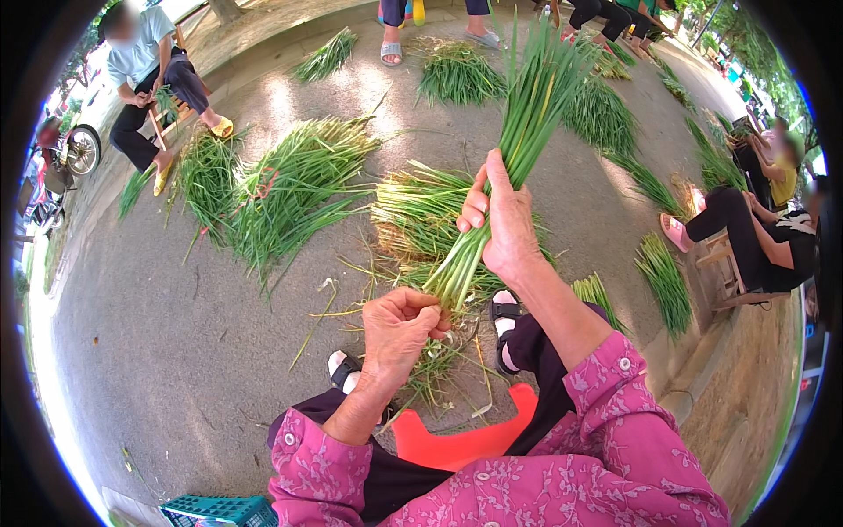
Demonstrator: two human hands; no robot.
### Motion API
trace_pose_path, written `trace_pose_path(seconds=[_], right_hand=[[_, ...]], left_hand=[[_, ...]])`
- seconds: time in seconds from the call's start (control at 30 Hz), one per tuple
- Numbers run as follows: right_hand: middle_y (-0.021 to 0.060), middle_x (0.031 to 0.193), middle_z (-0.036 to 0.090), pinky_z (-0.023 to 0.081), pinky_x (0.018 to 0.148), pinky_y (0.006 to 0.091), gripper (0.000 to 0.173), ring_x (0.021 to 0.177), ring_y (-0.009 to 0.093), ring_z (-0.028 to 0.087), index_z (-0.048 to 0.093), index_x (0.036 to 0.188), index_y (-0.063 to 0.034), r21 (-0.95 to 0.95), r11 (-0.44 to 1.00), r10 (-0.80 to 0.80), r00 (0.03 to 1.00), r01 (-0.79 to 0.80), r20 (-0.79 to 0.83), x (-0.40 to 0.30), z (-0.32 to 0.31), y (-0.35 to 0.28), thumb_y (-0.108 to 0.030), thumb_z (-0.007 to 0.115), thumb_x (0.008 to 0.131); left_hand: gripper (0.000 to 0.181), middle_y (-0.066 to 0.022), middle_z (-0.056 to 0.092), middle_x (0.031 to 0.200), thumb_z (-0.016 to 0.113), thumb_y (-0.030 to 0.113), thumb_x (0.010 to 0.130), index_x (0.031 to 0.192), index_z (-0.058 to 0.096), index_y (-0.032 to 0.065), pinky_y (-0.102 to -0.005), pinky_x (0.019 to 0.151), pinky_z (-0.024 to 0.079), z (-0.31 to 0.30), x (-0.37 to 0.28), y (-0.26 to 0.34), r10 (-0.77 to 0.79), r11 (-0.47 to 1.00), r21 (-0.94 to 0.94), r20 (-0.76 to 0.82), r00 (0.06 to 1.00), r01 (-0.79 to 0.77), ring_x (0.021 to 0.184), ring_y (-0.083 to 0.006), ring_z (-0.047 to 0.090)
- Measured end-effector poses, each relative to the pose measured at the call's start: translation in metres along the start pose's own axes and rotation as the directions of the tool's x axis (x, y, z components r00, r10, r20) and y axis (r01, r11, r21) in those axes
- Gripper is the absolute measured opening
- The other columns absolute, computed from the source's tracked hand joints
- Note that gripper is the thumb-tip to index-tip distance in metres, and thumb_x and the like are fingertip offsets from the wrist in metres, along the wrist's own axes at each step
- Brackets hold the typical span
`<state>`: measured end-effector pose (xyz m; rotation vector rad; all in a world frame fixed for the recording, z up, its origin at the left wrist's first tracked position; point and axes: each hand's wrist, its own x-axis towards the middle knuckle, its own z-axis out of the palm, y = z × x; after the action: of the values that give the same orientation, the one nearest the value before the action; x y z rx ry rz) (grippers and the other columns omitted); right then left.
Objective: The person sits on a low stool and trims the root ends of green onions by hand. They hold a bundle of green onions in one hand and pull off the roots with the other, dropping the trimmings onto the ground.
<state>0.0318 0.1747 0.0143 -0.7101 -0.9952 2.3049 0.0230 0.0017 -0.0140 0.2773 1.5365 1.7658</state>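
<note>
A thick bundle of long green stalks, likely garlic chives, is gripped around its lower part by my right hand. Its leaves point up and away, and the pale stem ends slant down towards me. At those ends, my left hand has thumb and forefinger pinched together, touching or nearly touching the stems. Whether a bit of stalk is between the fingertips is hard to tell. Behind the bundle lies a pile of chives with pale, brownish root ends. Loose trimmings are scattered on the ground between my feet.
A large heap of chives lies to the left, and smaller chive piles lie farther off. A red plastic stool is beneath me. A green crate stands at lower left. Seated people work around the paved ground.
</note>
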Motion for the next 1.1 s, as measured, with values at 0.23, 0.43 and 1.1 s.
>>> trace_pose_path(seconds=[0.23, 0.43, 1.1], right_hand=[[-0.0039, 0.054, 0.033, 0.035, 0.045, 0.0261, 0.031, 0.044, 0.009, 0.035, 0.041, 0.078, -0.0122, 0.024, 1.000, -0.006, 1.000, 0.006, -0.003, 0.0018, -0.0003, -0.0005, -0.040, 0.053, 0.087], [-0.0037, 0.054, 0.033, 0.035, 0.041, 0.0262, 0.034, 0.043, 0.009, 0.035, 0.039, 0.076, -0.0108, 0.043, 0.999, -0.006, 1.000, 0.007, -0.020, 0.0021, 0.0013, -0.0013, -0.040, 0.052, 0.087], [-0.0040, 0.055, 0.032, 0.035, 0.046, 0.0256, 0.032, 0.045, 0.009, 0.034, 0.041, 0.079, -0.0121, 0.066, 0.998, 0.013, 1.000, -0.013, -0.005, 0.0004, 0.0034, 0.0001, -0.041, 0.053, 0.086]], left_hand=[[0.002, -0.0110, 0.062, 0.070, 0.054, -0.003, 0.077, 0.076, 0.054, -0.0037, -0.0223, 0.053, 0.051, 0.0054, -0.0006, 0.0024, 0.107, 0.988, 0.117, -0.070, 0.992, -0.098, 0.059, -0.0125, 0.061], [0.006, -0.0139, 0.063, 0.074, 0.052, 0.000, 0.078, 0.079, 0.054, -0.0048, -0.0260, 0.054, 0.052, 0.0013, 0.0005, -0.0001, 0.106, 0.989, 0.101, -0.025, 0.994, -0.103, 0.060, -0.0149, 0.061], [0.016, -0.0063, 0.062, 0.075, 0.059, 0.003, 0.080, 0.094, 0.057, -0.0055, -0.0189, 0.053, 0.046, 0.0031, 0.0005, -0.0008, 0.093, 0.995, -0.039, -0.030, 0.995, -0.094, 0.060, -0.0086, 0.057]])
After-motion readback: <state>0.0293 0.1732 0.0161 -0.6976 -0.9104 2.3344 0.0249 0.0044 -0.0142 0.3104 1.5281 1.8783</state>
